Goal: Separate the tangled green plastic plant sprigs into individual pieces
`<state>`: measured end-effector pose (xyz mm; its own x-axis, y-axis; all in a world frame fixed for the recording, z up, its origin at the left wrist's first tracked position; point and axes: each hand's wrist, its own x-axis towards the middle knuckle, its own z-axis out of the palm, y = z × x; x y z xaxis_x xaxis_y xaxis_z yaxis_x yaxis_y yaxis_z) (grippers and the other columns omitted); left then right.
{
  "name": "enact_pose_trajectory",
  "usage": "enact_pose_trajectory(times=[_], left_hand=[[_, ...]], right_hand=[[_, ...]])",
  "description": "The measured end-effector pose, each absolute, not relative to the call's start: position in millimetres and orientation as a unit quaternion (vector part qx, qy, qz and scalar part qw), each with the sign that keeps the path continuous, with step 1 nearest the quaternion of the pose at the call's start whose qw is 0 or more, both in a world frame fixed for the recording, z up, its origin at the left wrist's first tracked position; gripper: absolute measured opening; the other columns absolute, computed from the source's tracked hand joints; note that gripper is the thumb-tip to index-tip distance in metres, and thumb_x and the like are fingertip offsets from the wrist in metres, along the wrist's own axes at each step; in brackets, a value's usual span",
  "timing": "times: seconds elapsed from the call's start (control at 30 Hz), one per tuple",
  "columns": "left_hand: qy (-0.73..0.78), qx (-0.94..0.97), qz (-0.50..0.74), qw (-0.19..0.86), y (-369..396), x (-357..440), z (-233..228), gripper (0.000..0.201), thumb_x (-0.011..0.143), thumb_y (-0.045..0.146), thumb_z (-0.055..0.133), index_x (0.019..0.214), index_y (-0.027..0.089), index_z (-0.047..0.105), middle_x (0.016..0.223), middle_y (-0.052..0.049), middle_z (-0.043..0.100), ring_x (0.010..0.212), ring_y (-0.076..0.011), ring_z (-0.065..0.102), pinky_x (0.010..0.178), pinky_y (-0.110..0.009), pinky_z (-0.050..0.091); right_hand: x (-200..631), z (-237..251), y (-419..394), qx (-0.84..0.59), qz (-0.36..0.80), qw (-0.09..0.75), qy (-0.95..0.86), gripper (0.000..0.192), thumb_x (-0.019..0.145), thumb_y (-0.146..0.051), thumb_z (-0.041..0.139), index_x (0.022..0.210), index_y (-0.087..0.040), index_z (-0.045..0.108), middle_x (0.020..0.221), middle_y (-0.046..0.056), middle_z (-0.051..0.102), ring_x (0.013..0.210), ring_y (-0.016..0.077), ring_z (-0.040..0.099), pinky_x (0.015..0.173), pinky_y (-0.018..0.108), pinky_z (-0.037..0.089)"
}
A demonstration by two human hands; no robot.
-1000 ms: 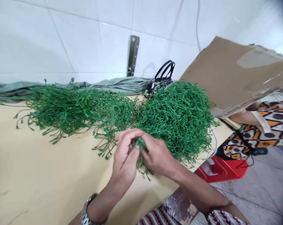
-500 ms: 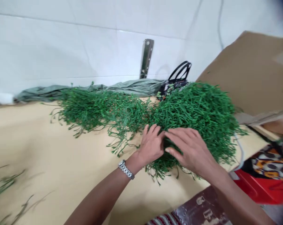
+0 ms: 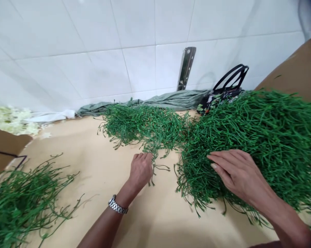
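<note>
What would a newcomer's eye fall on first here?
Probably the heap of green stems filling the right side, with the right hand at its left part. Next, the silver watch on the left wrist, low, left of centre; then the black-handled bag behind the heap, by the tiled wall.

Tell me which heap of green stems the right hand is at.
The rightmost heap: the right hand is over its near side. The middle heap and the lower-left heap lie apart from that hand.
</note>
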<state>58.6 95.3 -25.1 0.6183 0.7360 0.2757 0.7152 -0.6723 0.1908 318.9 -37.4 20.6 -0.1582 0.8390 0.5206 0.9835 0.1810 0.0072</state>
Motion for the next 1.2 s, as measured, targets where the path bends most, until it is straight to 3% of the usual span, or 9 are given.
enact_pose_trajectory(times=[0.27,0.4,0.6,0.77,0.87,0.97,1.03,1.2], left_hand=[[0.442,0.865,0.233,0.039,99,-3,-13,0.026,0.074,0.002,0.036,0.08,0.017,0.056,0.074,-0.005,0.065,0.072,-0.0165,0.06,0.07,-0.03,0.044],[0.487,0.826,0.268,0.096,72,-30,-11,0.02,0.076,0.008,0.037,0.075,0.018,0.055,0.069,-0.002,0.063,0.065,-0.0157,0.059,0.063,-0.027,0.045],[0.578,0.693,0.393,0.177,32,-59,-13,0.012,0.076,0.018,0.046,0.071,0.019,0.056,0.063,0.0,0.06,0.058,-0.0143,0.057,0.054,-0.023,0.045],[0.555,0.666,0.435,0.243,2,-62,-25,0.013,0.076,0.016,0.046,0.068,0.018,0.056,0.063,0.0,0.057,0.058,-0.0132,0.055,0.053,-0.021,0.044],[0.566,0.641,0.446,0.264,-8,-61,-32,0.013,0.076,0.016,0.044,0.07,0.017,0.056,0.065,-0.001,0.057,0.06,-0.0131,0.055,0.053,-0.021,0.044],[0.569,0.637,0.444,0.271,-10,-62,-36,0.013,0.076,0.015,0.043,0.071,0.017,0.055,0.066,-0.001,0.057,0.059,-0.0125,0.054,0.052,-0.02,0.043],[0.569,0.642,0.447,0.255,-9,-63,-37,0.013,0.077,0.014,0.043,0.073,0.017,0.055,0.066,-0.001,0.057,0.059,-0.0126,0.054,0.053,-0.021,0.043],[0.494,0.739,0.43,0.156,-4,-57,-39,0.023,0.075,0.004,0.039,0.082,0.016,0.058,0.08,-0.006,0.058,0.075,-0.0174,0.055,0.064,-0.028,0.045]], right_hand=[[282,43,-53,-0.538,-0.188,0.286,-0.77,0.023,0.079,-0.015,0.056,0.102,-0.018,0.059,0.094,0.008,0.066,0.089,0.0229,0.057,0.088,0.044,0.038],[224,36,-45,-0.474,-0.071,0.328,-0.814,0.023,0.079,-0.01,0.05,0.1,-0.016,0.058,0.09,0.008,0.065,0.087,0.0216,0.057,0.082,0.04,0.043],[165,5,-4,-0.5,0.067,0.277,-0.818,0.024,0.083,-0.014,0.041,0.1,-0.019,0.057,0.09,0.009,0.062,0.081,0.0224,0.056,0.071,0.037,0.05],[158,-3,24,-0.552,0.006,0.294,-0.78,0.028,0.084,-0.016,0.042,0.109,-0.013,0.053,0.1,0.013,0.058,0.092,0.024,0.051,0.079,0.038,0.044],[159,-5,43,-0.614,-0.06,0.24,-0.75,0.037,0.078,-0.021,0.053,0.115,-0.014,0.052,0.112,0.015,0.053,0.1,0.0287,0.045,0.08,0.041,0.036],[161,-11,56,-0.617,-0.052,0.172,-0.766,0.015,0.076,-0.018,0.054,0.088,-0.016,0.062,0.093,0.012,0.062,0.092,0.0264,0.049,0.08,0.039,0.031],[162,-12,58,-0.605,-0.038,0.158,-0.779,0.008,0.076,-0.016,0.053,0.073,-0.017,0.061,0.079,0.008,0.063,0.085,0.0228,0.051,0.079,0.036,0.03],[166,6,49,-0.591,-0.027,0.201,-0.781,0.012,0.081,-0.022,0.051,0.071,-0.018,0.058,0.071,0.003,0.062,0.073,0.0174,0.052,0.078,0.032,0.031]])
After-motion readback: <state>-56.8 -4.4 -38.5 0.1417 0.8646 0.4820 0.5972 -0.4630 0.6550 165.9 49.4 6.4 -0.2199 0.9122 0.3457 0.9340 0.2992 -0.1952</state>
